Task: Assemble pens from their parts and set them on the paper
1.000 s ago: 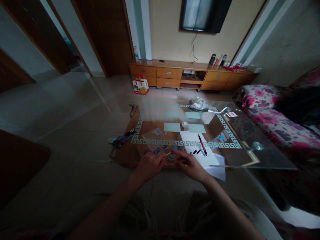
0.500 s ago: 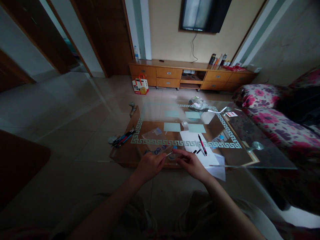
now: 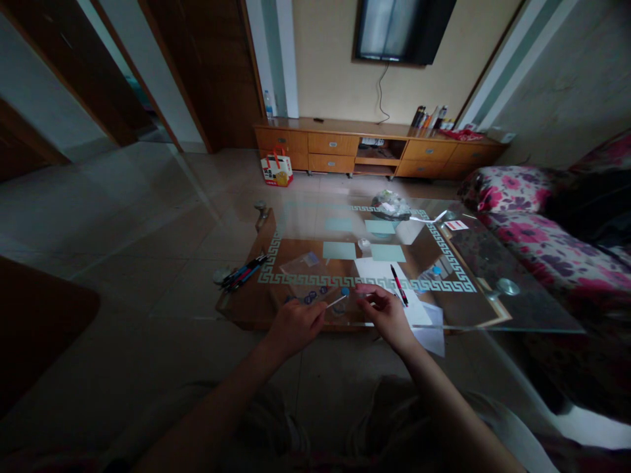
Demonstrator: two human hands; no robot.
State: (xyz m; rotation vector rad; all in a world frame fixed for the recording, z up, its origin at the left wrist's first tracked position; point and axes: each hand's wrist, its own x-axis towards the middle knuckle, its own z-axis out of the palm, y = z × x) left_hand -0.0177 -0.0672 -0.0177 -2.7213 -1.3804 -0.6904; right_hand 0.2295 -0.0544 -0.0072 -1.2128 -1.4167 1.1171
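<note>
A pale green key-pattern border (image 3: 365, 282) was seen running round the clear glass table (image 3: 517, 309), with four pale green squares (image 3: 339, 250) set inside it and brown wood showing beneath. A red and black pen (image 3: 398, 284) was laid on a white sheet of paper (image 3: 377, 268), a bundle of blue, red and black pens (image 3: 242, 271) was noted at the table's left edge, and small blue round pieces (image 3: 309, 297) were seen near a thin white stick (image 3: 336, 301). The sofa (image 3: 532, 223) was covered in a pink and magenta flower pattern on a light ground, the cabinet (image 3: 345, 146) was orange-brown wood, and the bag (image 3: 277, 169) on the floor was red and white.
</note>
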